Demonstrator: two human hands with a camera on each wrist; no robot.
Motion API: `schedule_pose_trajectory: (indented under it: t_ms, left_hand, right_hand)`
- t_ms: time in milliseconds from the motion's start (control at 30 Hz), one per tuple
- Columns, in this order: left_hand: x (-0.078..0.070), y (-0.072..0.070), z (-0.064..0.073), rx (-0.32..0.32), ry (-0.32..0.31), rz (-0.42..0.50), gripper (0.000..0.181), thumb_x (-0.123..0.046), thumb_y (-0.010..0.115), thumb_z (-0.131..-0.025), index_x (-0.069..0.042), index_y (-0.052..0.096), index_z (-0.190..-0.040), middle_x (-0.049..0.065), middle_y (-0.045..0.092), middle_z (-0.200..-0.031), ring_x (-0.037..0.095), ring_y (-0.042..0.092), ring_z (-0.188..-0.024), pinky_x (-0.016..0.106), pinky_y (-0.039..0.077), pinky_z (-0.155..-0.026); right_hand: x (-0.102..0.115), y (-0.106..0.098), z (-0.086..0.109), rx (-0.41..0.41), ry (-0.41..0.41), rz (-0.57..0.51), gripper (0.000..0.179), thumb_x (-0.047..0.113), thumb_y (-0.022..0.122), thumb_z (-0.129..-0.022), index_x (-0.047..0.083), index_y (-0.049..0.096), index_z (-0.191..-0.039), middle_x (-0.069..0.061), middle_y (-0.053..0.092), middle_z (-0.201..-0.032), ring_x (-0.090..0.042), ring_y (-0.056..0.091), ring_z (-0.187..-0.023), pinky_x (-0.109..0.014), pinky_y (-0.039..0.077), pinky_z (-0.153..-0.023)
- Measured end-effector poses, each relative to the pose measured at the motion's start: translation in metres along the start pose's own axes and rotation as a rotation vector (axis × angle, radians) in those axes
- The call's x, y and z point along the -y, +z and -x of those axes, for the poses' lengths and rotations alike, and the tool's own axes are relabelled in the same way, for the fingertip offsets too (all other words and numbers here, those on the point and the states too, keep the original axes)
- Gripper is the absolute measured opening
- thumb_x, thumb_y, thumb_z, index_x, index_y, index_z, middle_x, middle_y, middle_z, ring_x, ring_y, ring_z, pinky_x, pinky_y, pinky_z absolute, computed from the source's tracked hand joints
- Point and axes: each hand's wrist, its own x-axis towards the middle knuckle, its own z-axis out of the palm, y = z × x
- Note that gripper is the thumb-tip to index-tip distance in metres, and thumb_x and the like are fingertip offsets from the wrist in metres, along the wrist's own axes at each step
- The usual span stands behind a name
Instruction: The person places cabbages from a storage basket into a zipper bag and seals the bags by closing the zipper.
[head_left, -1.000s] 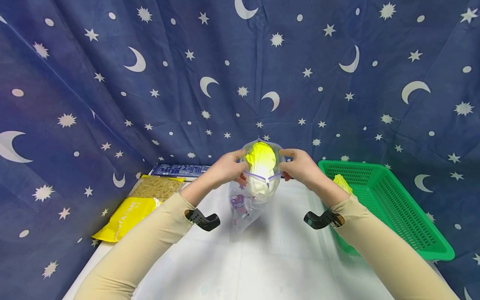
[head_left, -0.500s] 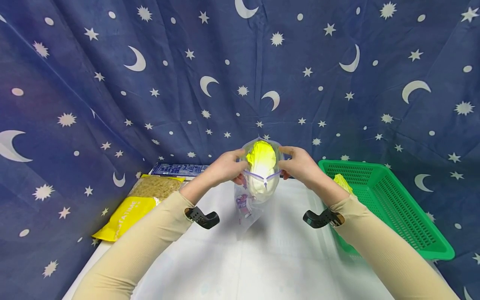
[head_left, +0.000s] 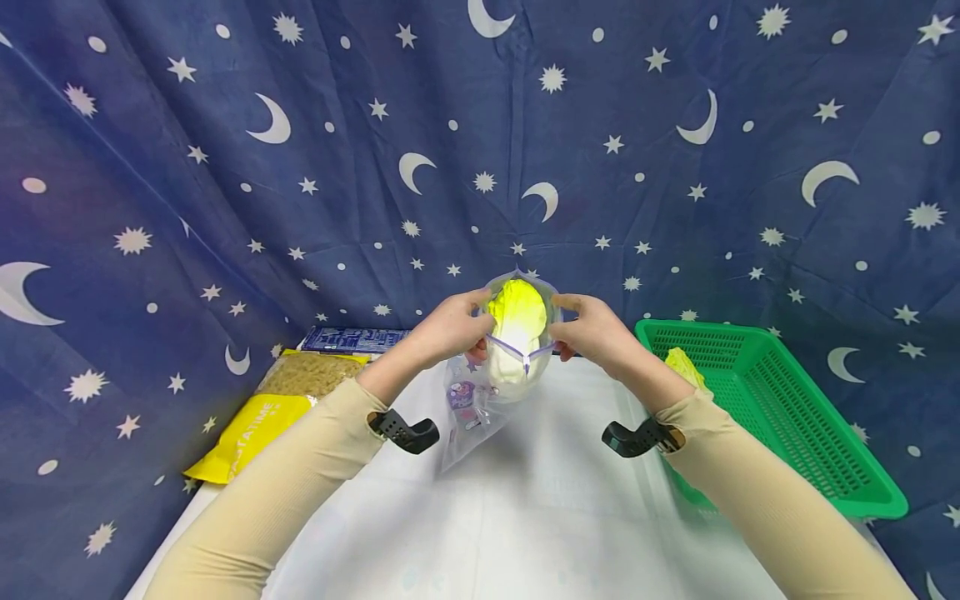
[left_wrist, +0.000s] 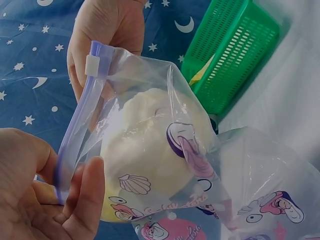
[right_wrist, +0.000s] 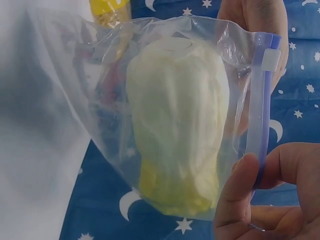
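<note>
A clear zip bag [head_left: 468,408] with a purple slider seal and printed cartoon pictures hangs above the table, its mouth spread wide. Inside it is a napa cabbage [head_left: 517,312], yellow leaves up toward the mouth and pale base down in the bag. My left hand [head_left: 456,327] pinches the left side of the rim between thumb and fingers. On the opposite side, my right hand [head_left: 597,332] pinches the rim the same way. The white slider [right_wrist: 270,60] shows at one end of the purple seal in the right wrist view.
A green perforated basket [head_left: 776,400] at the right holds another yellow leafy piece [head_left: 685,367]. At the left lies a yellow pasta bag [head_left: 273,425], with a dark blue printed packet [head_left: 352,340] behind it. A star-patterned curtain [head_left: 480,150] rises behind the white table [head_left: 495,533].
Both hands have shifted slightly left and up with the bag. The bag's lower end has swung, first right, then left. Both hands keep their pinch on the rim.
</note>
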Motion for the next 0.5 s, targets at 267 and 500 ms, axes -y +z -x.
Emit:
schedule_pose_trajectory:
  t_ms: [267,500]
  left_hand:
    - [-0.0006,0.0015,0.0003,0.027,-0.008,0.016,0.065,-0.006,0.049,-0.095,0.002,0.033,-0.158,0.015,0.059,-0.091,0.017,0.057,-0.057,0.026,0.058,-0.058]
    - [0.0036,-0.0012,-0.0059,0.028,-0.067,0.163,0.058,-0.006,0.046,-0.099,0.004,0.037,-0.155,0.016,0.055,-0.086,0.015,0.059,-0.056,0.025,0.060,-0.062]
  right_hand:
    - [0.0002,0.0031,0.0007,0.018,-0.023,-0.091,0.075,0.004,0.061,-0.090,0.000,0.033,-0.159,-0.019,0.051,-0.140,-0.023,0.061,-0.068,-0.031,0.058,-0.070]
    - [0.0004,0.0041,0.0014,0.035,-0.015,-0.170,0.075,0.003,0.062,-0.090,0.001,0.032,-0.159,-0.020,0.052,-0.132,-0.022,0.060,-0.068,-0.028,0.059,-0.066]
